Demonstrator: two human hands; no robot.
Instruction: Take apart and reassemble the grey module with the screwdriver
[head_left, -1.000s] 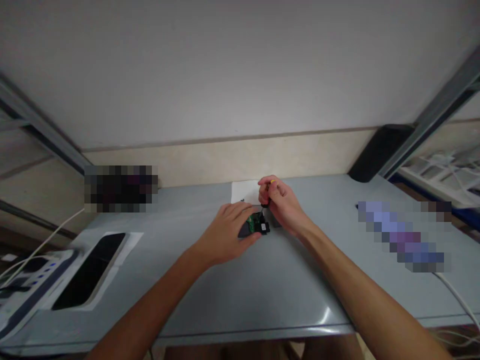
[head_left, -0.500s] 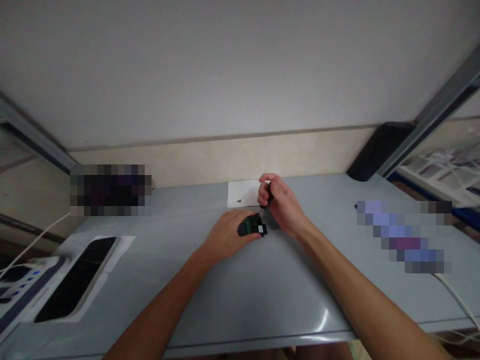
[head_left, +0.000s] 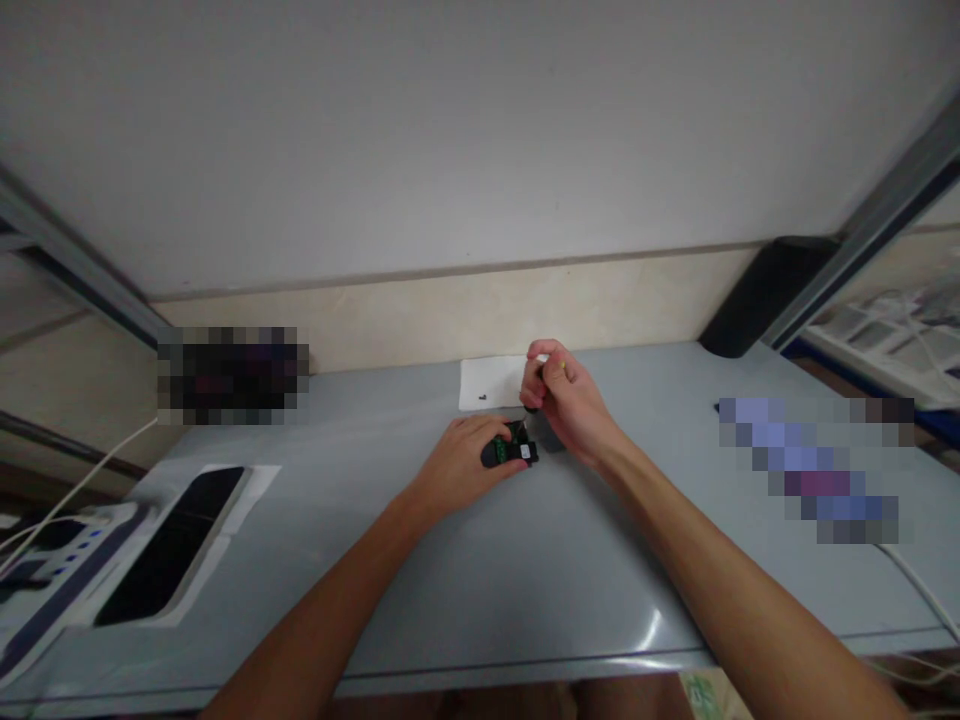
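Observation:
On the grey table, my left hand (head_left: 454, 462) is closed around a small rounded black device with an exposed green circuit board (head_left: 501, 450); it resembles an opened computer mouse. A white label shows on its right part. My right hand (head_left: 564, 400) grips a thin screwdriver (head_left: 531, 408) whose dark handle is mostly hidden by the fingers. Its shaft slants down to the board, and whether the tip touches a screw is too small to tell. Beneath my right hand lies a dark grey piece (head_left: 553, 440), partly covered. Just behind, small dark bits (head_left: 482, 397) like screws rest on white paper (head_left: 476, 375).
A black phone-like slab (head_left: 176, 545) lies on white paper at the left, beside a power strip (head_left: 71, 570) with cables. At the back right a black cylinder (head_left: 750, 295) leans by the metal post. Blurred-out items sit on both sides. A wall closes off the back.
The whole view has shifted slightly. My right hand still grips the screwdriver over the board, its fingers and the handle turned a little. My left hand keeps its hold on the device.

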